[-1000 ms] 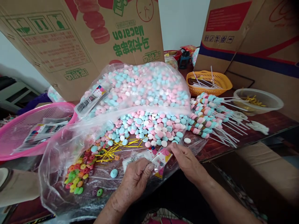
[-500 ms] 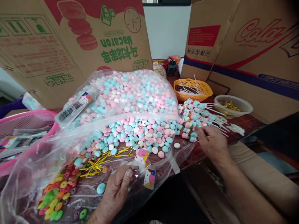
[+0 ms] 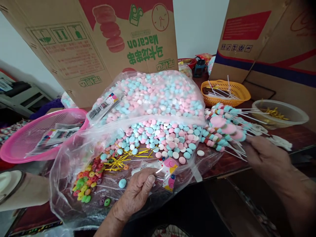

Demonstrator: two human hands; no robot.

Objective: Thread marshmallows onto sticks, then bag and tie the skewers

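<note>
My left hand (image 3: 139, 187) is closed, thumb against fingers, on a clear packaging bag (image 3: 170, 166) with a pink, yellow and blue print. My right hand (image 3: 270, 158), smeared by motion, grips the near end of a candy skewer (image 3: 228, 128) of pink and blue pieces, lifted over a pile of similar skewers (image 3: 214, 144) with white sticks. Left of that pile, loose pink, blue and white candies (image 3: 170, 140) spill from a big clear plastic bag (image 3: 153, 95). Gold twist ties (image 3: 118, 161) and colourful ring candies (image 3: 89, 181) lie on plastic near my left hand.
A pink basket (image 3: 14, 144) with printed bags stands at the left, behind a lidded beige container (image 3: 32, 191). An orange basket (image 3: 227, 87) with sticks and a bowl (image 3: 296, 115) of gold ties stand at the right. Cardboard boxes (image 3: 148, 36) rise behind.
My right hand has moved right, lifting a skewer from the pile. My left hand has raised the packaging bag slightly. The view has turned left, showing more of the pink basket.
</note>
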